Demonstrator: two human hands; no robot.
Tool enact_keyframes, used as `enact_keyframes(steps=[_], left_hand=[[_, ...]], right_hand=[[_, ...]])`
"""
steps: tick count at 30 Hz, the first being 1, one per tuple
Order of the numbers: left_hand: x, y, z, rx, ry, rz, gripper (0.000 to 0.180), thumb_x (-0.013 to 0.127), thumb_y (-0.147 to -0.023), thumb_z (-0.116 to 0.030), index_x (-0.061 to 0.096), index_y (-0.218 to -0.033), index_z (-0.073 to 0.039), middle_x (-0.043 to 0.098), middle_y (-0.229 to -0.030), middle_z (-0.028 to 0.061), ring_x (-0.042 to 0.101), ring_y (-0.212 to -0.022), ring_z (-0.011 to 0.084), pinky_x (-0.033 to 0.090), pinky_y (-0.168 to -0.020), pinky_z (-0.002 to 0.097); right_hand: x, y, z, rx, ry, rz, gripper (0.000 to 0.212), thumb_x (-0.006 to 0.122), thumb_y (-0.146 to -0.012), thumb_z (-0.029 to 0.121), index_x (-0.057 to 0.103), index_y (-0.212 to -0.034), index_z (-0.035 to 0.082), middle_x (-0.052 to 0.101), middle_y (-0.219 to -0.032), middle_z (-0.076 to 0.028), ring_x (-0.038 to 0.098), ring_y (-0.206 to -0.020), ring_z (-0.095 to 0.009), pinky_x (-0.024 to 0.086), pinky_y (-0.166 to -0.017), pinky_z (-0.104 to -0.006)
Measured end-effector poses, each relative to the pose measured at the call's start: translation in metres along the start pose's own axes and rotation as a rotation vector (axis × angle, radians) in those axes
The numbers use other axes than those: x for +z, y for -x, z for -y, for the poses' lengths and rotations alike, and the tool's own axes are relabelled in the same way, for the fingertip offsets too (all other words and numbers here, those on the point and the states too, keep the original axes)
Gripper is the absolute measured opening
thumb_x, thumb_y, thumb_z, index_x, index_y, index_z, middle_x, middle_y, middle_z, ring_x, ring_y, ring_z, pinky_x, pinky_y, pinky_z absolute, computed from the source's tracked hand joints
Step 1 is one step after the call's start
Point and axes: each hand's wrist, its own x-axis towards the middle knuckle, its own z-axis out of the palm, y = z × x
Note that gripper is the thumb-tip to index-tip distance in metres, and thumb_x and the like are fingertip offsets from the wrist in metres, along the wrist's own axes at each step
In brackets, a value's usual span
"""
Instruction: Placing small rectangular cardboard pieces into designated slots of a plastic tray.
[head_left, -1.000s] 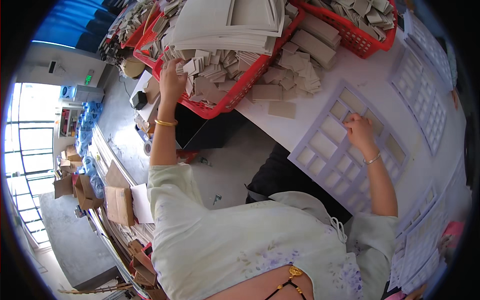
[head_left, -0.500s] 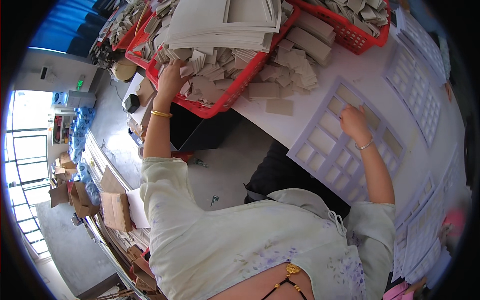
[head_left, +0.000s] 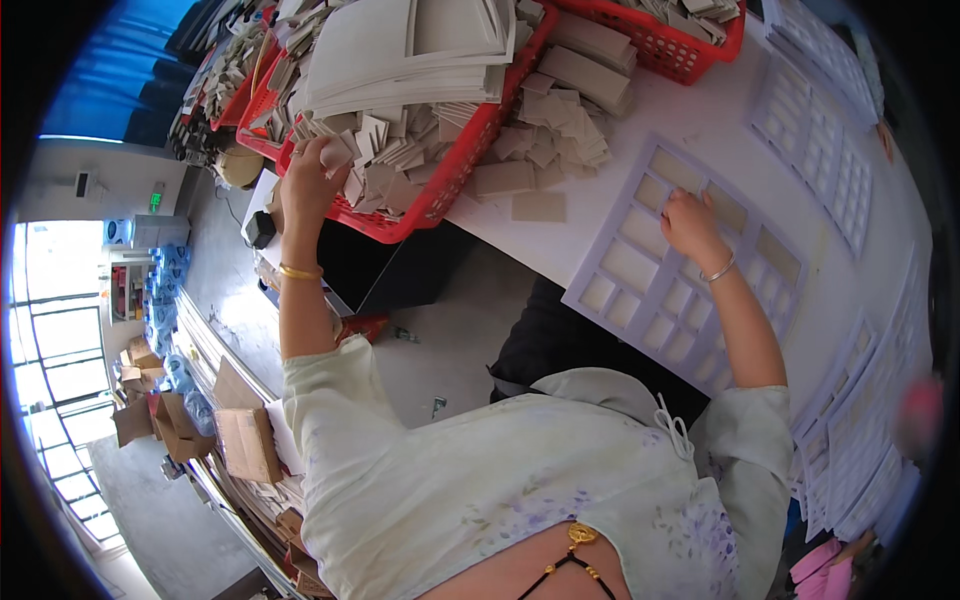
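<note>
**One hand in the red basket, the other on the grid tray**

The pale lilac grid tray (head_left: 690, 270) lies flat on the white table (head_left: 700, 130), its long axis running from the near left toward the far right, pocket openings facing up. Several pockets hold tan cardboard rectangles.

The right hand (head_left: 690, 225) rests on the tray's far half, fingers curled down onto a pocket; whether it pinches a piece cannot be told. Its forearm, a thin bracelet at the wrist, comes up from the near right.

The left hand (head_left: 310, 180), arm stretched far to the left with a gold bangle, closes its fingers on a small cardboard piece (head_left: 335, 152) at the near rim of the red basket (head_left: 455, 185), which is heaped with cut cardboard pieces.

Loose cardboard rectangles (head_left: 540, 170) lie on the table between basket and tray. More lilac trays (head_left: 820, 130) lie at the far right. Brown cartons (head_left: 245, 440) sit on the floor at the near left.
</note>
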Motion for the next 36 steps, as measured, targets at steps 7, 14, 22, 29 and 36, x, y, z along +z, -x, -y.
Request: enact_keyframes(steps=[7, 14, 22, 29, 36], left_hand=[[0.005, 0.04, -0.151, 0.374, 0.356, 0.088, 0.049, 0.078, -0.067, -0.011, 0.059, -0.111, -0.005, 0.059, -0.106, 0.0119, 0.062, -0.074, 0.0239, 0.052, -0.067, 0.0337], [0.08, 0.056, -0.251, 0.412, 0.603, 0.311, 0.048, 0.079, -0.071, -0.013, 0.055, -0.112, -0.005, 0.06, -0.08, 0.0069, 0.059, -0.062, 0.0224, 0.047, -0.057, 0.0355], [0.151, 0.06, -0.333, 0.499, 0.94, 0.564, 0.015, 0.061, -0.087, -0.008, 0.057, -0.102, -0.007, 0.065, -0.076, 0.0111, 0.062, -0.062, 0.0228, 0.048, -0.055, 0.031], [0.241, 0.033, -0.389, 0.463, 0.926, 0.525, 0.015, 0.062, -0.085, -0.009, 0.058, -0.099, -0.006, 0.067, -0.079, 0.0111, 0.063, -0.064, 0.0228, 0.05, -0.06, 0.0335], [0.255, 0.029, -0.408, 0.467, 0.693, 0.8, 0.013, 0.059, -0.083, -0.013, 0.065, -0.093, -0.007, 0.068, -0.083, 0.0106, 0.066, -0.075, 0.0268, 0.051, -0.069, 0.0372]], right_hand=[[-0.061, 0.004, 0.084, -0.233, -1.344, -0.166, 0.062, 0.07, -0.085, 0.017, 0.04, -0.14, 0.012, 0.063, -0.103, -0.009, 0.061, -0.08, -0.01, 0.051, -0.067, -0.024], [-0.059, 0.022, 0.096, -0.04, -1.494, -0.414, 0.019, 0.061, -0.09, 0.008, 0.054, -0.107, 0.004, 0.061, -0.089, -0.002, 0.057, -0.06, -0.007, 0.046, -0.052, -0.0224], [-0.005, 0.086, -0.018, 0.462, -1.353, -0.555, 0.015, 0.06, -0.088, 0.007, 0.058, -0.101, 0.001, 0.063, -0.076, -0.007, 0.06, -0.058, -0.013, 0.049, -0.055, -0.0283], [0.03, 0.096, -0.092, 0.438, -0.954, -0.508, 0.021, 0.062, -0.082, 0.009, 0.061, -0.103, 0.008, 0.066, -0.081, -0.009, 0.063, -0.073, -0.02, 0.05, -0.068, -0.0328], [0.035, 0.089, -0.101, 0.378, -0.867, -0.285, 0.019, 0.059, -0.083, 0.003, 0.062, -0.101, 0.007, 0.063, -0.076, -0.006, 0.06, -0.07, -0.017, 0.048, -0.067, -0.0301]])
